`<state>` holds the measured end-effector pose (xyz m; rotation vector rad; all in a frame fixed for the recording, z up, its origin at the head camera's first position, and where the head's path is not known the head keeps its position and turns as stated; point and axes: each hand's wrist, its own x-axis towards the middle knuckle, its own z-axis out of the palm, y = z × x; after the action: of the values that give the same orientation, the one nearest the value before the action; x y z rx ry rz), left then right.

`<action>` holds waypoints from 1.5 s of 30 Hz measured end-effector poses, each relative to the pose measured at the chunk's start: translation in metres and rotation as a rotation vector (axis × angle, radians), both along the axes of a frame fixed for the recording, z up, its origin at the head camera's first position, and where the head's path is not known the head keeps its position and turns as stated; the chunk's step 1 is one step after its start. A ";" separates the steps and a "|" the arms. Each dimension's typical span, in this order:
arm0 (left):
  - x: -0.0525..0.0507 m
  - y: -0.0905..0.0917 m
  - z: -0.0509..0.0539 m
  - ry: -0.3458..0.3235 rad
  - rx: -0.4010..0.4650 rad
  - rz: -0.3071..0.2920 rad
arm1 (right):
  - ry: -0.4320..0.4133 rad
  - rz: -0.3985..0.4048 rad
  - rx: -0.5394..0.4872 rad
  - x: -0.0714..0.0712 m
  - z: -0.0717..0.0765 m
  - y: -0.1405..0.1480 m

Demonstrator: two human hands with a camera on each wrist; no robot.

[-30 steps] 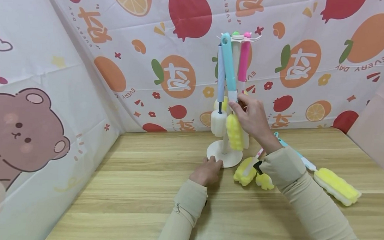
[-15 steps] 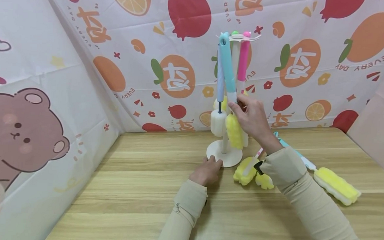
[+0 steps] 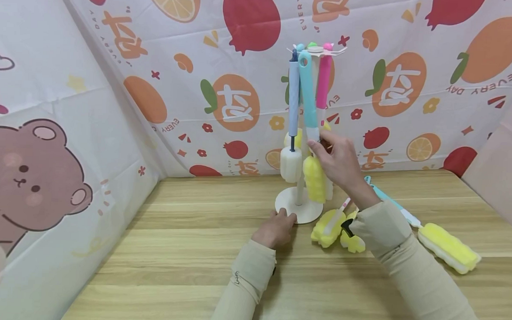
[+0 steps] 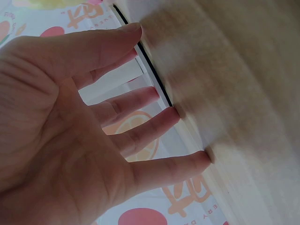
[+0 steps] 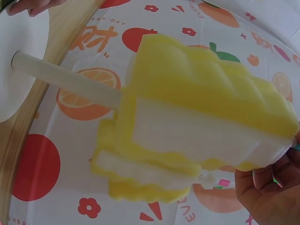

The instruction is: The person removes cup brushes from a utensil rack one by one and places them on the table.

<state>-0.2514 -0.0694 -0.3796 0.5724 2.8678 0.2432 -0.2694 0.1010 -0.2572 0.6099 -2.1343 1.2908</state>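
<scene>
My right hand (image 3: 341,160) pinches a sponge bottle brush by the lower part of its turquoise handle (image 3: 308,89). Its yellow-and-white sponge head (image 5: 211,93) hangs below the fingers. The brush leans at the front of a white drying stand (image 3: 299,190), its handle's top hole a little below the stand's arms. The fingertips of my left hand (image 3: 274,230) rest at the front edge of the stand's round base (image 3: 286,202); the left wrist view shows its fingers (image 4: 145,131) extended. On the stand hang a light-blue-handled brush (image 3: 293,100) with a white sponge and a pink-handled brush (image 3: 324,82).
To the right of the base, yellow sponge brushes (image 3: 327,228) lie partly under the right forearm. Farther right lies another brush with a yellow-and-white sponge head (image 3: 449,247). A fruit-print cloth (image 3: 241,93) backs the wooden table (image 3: 185,251).
The right hand has moved slightly down and right with the turquoise-handled brush. Its handle top has dropped below the stand's arms, uncovering a blue knob behind. The left hand has stayed put.
</scene>
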 end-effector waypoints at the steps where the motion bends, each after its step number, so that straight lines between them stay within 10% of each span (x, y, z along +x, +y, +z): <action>1: 0.000 0.000 0.000 -0.001 0.000 0.000 | -0.002 -0.002 -0.004 0.000 -0.001 0.001; 45: -0.001 0.000 -0.004 -0.003 0.010 -0.012 | -0.011 -0.023 -0.041 0.004 -0.016 0.019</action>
<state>-0.2523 -0.0697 -0.3833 0.5897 2.8614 0.2558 -0.2658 0.1204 -0.2733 0.5612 -2.1124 1.3243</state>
